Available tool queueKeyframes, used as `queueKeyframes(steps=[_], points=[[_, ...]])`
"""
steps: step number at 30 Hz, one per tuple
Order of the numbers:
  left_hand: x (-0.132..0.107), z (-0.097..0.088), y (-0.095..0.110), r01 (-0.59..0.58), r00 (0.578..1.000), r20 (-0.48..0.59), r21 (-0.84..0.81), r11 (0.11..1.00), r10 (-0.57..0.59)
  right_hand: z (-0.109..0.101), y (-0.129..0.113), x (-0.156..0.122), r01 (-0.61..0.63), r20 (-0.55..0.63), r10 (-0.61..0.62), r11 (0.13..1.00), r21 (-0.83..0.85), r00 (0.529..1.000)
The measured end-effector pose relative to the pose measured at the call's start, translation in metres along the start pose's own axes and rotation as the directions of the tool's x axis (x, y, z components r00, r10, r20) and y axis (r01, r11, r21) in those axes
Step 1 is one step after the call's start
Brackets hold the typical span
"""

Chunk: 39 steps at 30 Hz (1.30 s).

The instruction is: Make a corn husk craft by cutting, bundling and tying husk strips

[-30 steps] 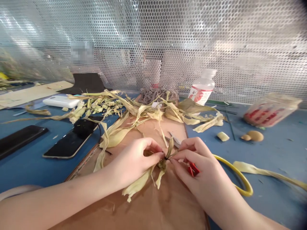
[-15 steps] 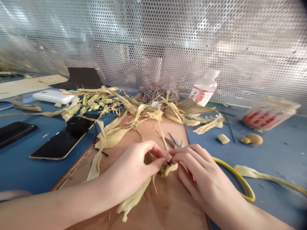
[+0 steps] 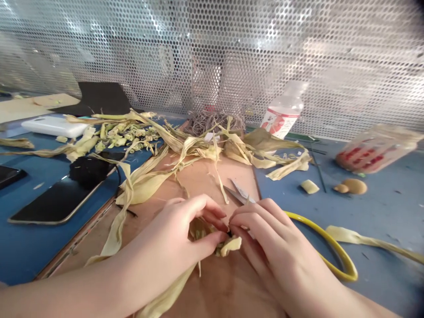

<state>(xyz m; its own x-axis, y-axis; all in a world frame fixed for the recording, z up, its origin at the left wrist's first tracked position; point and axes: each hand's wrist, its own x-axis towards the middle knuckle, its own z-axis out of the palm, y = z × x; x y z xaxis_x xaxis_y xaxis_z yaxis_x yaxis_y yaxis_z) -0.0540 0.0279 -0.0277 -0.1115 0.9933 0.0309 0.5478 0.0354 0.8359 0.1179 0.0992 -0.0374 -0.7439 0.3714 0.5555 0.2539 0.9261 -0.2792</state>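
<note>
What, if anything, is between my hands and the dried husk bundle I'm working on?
Nothing visible. Your left hand pinches the husk bundle, and your right hand has its fingertips right at it. The scissors lie beyond the right hand, not between.

Pale cream-ylw on husk bit [image 3: 233, 244], blk on tie [image 3: 229, 233]. Straw-ylw w/ faint green tinge on loose husks [image 3: 142, 187]. Tan-brn on board [image 3: 238, 282], blue on tbl [image 3: 394, 212]. Silver w/ reg. round-hole pattern on mesh panel [image 3: 232, 39]. Blk on phone [image 3: 43, 201] & sheet [image 3: 102, 98], wht on flat case [image 3: 54, 126]. Wht + red on bottle label [image 3: 278, 123], red marks on clear jar [image 3: 369, 154]. Bright ylw on loop [image 3: 349, 265].
</note>
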Motion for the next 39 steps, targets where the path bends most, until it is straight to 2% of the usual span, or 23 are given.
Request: queueKeyframes(steps=[4, 8, 12, 15, 18, 21, 22, 25, 27, 29, 32, 34, 37, 39], points=[[0.001, -0.001, 0.004, -0.022, 1.0, 0.02, 0.013, 1.0, 0.021, -0.001, -0.001, 0.0, -0.004, -0.013, 0.005, 0.998, 0.062, 1.0], [0.001, -0.003, 0.006, -0.026, 0.999, -0.018, 0.037, 0.999, 0.027, -0.005, -0.002, -0.002, -0.027, 0.008, 0.027, 0.993, 0.113, 1.0], [-0.004, -0.006, 0.003, -0.034, 0.992, -0.116, 0.116, 0.993, 0.048, -0.007, -0.002, -0.005, -0.062, -0.021, 0.064, 0.994, 0.094, 0.998], [-0.008, -0.009, 0.002, -0.084, 0.977, -0.179, 0.197, 0.977, 0.12, -0.006, -0.002, -0.006, -0.084, -0.078, 0.09, 0.994, 0.076, 0.993], [-0.008, -0.012, 0.003, -0.12, 0.937, -0.292, 0.242, 0.963, 0.19, -0.005, -0.003, -0.005, -0.078, -0.108, 0.085, 0.995, 0.065, 0.991], [-0.005, -0.014, 0.001, -0.105, 0.887, -0.435, 0.142, 0.984, 0.158, -0.006, -0.004, -0.005, -0.044, -0.119, 0.048, 0.998, 0.037, 0.992], [-0.004, -0.014, 0.0, -0.102, 0.884, -0.45, 0.074, 0.992, 0.125, -0.005, -0.005, -0.006, -0.028, -0.118, 0.03, 0.999, 0.025, 0.993], [-0.002, -0.015, -0.004, -0.073, 0.922, -0.387, -0.166, 0.983, 0.003, -0.003, -0.003, -0.007, 0.038, -0.122, -0.039, 0.999, -0.014, 0.992], [-0.003, -0.015, -0.003, -0.048, 0.941, -0.336, -0.263, 0.964, -0.045, -0.003, -0.001, -0.007, 0.089, -0.136, -0.094, 0.995, -0.042, 0.986], [-0.005, -0.016, -0.001, -0.047, 0.946, -0.321, -0.251, 0.967, -0.037, -0.004, -0.001, -0.007, 0.134, -0.135, -0.142, 0.989, -0.065, 0.981], [-0.005, -0.018, 0.003, -0.053, 0.946, -0.323, -0.138, 0.989, 0.005, -0.009, -0.002, -0.007, 0.159, -0.128, -0.167, 0.985, -0.074, 0.978], [-0.002, -0.019, 0.003, -0.073, 0.93, -0.367, -0.136, 0.988, 0.018, -0.011, -0.004, -0.008, 0.16, -0.139, -0.168, 0.985, -0.067, 0.976], [0.003, -0.02, 0.001, -0.142, 0.892, -0.448, -0.388, 0.911, -0.052, -0.012, -0.004, -0.009, 0.188, -0.161, -0.195, 0.981, -0.055, 0.968], [0.002, -0.02, 0.004, -0.082, 0.929, -0.342, -0.565, 0.821, -0.143, -0.013, -0.003, -0.009, 0.243, -0.177, -0.246, 0.969, -0.04, 0.953]])
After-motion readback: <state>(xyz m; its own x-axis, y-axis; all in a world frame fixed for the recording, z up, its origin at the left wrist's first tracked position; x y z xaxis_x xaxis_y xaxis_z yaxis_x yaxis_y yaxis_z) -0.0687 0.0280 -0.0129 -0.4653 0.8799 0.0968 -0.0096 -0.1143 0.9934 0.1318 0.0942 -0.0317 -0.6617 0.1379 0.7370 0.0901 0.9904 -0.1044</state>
